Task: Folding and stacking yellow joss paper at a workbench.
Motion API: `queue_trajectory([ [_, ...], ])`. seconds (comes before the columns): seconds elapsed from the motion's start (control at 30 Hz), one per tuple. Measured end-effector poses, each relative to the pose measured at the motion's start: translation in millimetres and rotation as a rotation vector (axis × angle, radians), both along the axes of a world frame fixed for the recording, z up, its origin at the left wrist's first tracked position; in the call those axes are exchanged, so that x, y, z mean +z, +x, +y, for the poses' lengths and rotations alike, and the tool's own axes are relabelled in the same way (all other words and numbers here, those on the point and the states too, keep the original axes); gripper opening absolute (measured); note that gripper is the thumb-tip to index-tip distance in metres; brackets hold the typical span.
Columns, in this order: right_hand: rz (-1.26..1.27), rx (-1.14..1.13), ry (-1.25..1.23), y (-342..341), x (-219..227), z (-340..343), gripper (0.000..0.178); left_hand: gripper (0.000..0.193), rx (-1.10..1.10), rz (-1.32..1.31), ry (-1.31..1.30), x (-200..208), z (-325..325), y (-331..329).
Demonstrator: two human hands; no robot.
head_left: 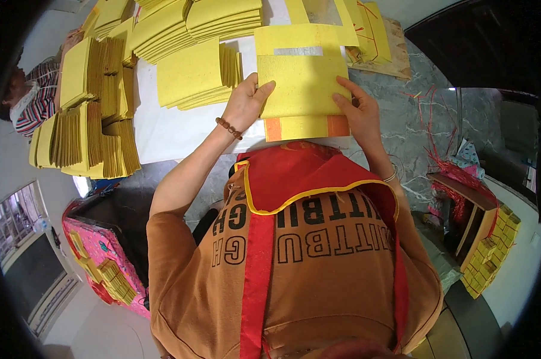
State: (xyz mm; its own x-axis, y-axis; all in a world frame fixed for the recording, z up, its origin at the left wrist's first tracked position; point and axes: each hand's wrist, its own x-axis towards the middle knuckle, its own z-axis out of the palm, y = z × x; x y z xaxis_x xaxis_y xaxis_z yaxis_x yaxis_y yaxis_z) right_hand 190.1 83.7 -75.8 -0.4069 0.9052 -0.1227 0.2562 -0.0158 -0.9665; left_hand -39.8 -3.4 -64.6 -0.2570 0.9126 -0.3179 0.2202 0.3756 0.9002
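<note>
many stacks of yellow paper sheets (192, 78) are covering the far side of the white table (162, 134), fanned out in at least six piles; more bundles are standing on edge along the left (85, 119), too tightly packed for an exact count. judging by these, a good share of the work is looking done, though how much is remaining cannot be told from this view.

one person in a striped top (34, 99) is sitting at the far left edge, hands not showing.

one small pile (303, 96) is lying right in front of the wearer, at the near edge of the table. its top yellow sheet is resting over a sheet with orange bands at both ends, and one sheet with a silver foil patch (297, 51) is lying just beyond.

two hands are working on this pile. the left hand (246, 102), with one beaded bracelet at the wrist, is gripping the left edge of the top sheet, thumb on top. the right hand (357, 110), with one thin bangle, is pressing flat on the right edge, fingers spread, not clenched.

bundled yellow packs (491, 251) are sitting low on the right, beside loose red string (438, 119).
</note>
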Motion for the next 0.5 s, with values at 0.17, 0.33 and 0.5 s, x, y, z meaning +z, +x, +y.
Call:
queue_trajectory([
  [0.17,-0.044,0.004,0.031,1.9,-7.3,2.3,0.036,0.033,0.077,-0.124,0.014,15.5,-2.9,6.1],
  [0.33,-0.035,-0.003,0.038,0.9,-5.7,-0.5,0.035,0.041,0.036,0.509,0.215,47.2,-18.7,11.5],
  [0.5,-0.002,-0.024,0.012,-0.5,-2.5,-2.1,0.034,0.042,-0.308,0.791,0.559,44.4,-7.2,33.4],
])
